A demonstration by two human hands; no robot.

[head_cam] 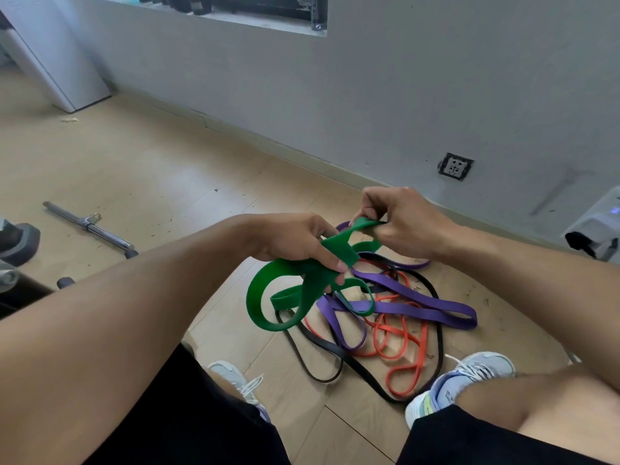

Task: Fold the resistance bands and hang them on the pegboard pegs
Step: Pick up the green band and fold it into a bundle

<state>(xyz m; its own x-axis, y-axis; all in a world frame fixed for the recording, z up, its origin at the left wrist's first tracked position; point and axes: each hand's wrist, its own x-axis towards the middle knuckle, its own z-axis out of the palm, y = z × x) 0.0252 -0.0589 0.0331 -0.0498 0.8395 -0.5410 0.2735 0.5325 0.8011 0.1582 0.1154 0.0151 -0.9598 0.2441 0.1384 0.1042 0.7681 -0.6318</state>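
A wide green resistance band (268, 297) is held up over the floor between both hands. My left hand (295, 239) pinches a fold of it near the middle. My right hand (399, 219) grips its upper end between thumb and fingers. The band's free loops hang down to the left. Under it on the wooden floor lies a tangle of bands: a purple one (422, 305), an orange one (402, 344) and a thin black one (335, 354). No pegboard is in view.
My two feet in pale sneakers (463, 380) flank the pile. A metal bar (90, 226) lies on the floor at left. A grey wall with a power socket (455, 166) runs behind. A white device (597, 229) stands at right.
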